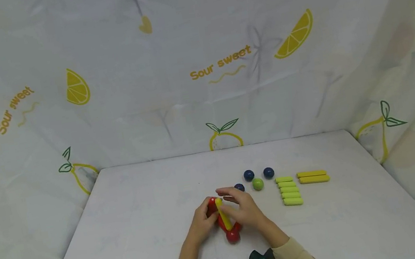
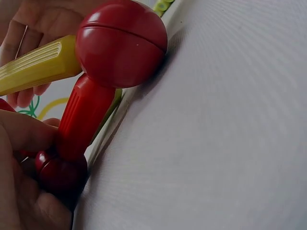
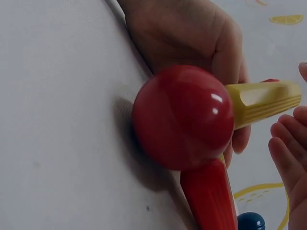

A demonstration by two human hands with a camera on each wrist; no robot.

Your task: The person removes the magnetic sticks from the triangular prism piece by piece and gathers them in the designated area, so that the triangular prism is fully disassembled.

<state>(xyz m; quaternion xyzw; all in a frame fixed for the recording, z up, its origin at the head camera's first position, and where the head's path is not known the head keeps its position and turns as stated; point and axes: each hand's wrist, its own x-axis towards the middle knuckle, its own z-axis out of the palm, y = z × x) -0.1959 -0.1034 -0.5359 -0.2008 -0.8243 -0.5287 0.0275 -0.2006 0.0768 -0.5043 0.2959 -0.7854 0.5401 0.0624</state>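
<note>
A small structure of red balls and red sticks sits on the table in front of me, its nearest red ball (image 1: 233, 236) toward my body. From that ball a yellow stick (image 1: 224, 215) rises at a slant. My left hand (image 1: 200, 225) grips the structure's left side, its fingers around a smaller-looking red ball (image 2: 62, 173) and the end of a red stick (image 2: 82, 120). On the other side, my right hand (image 1: 246, 209) hovers by the yellow stick with its fingers extended; in the right wrist view, they stand apart from it.
Beyond my right hand lie dark blue balls (image 1: 268, 172) and a green ball (image 1: 258, 184). To their right, several light green sticks (image 1: 290, 189) form a column beside two yellow sticks (image 1: 313, 179). A printed white cloth (image 1: 142, 130) hangs around the white table (image 1: 126, 233).
</note>
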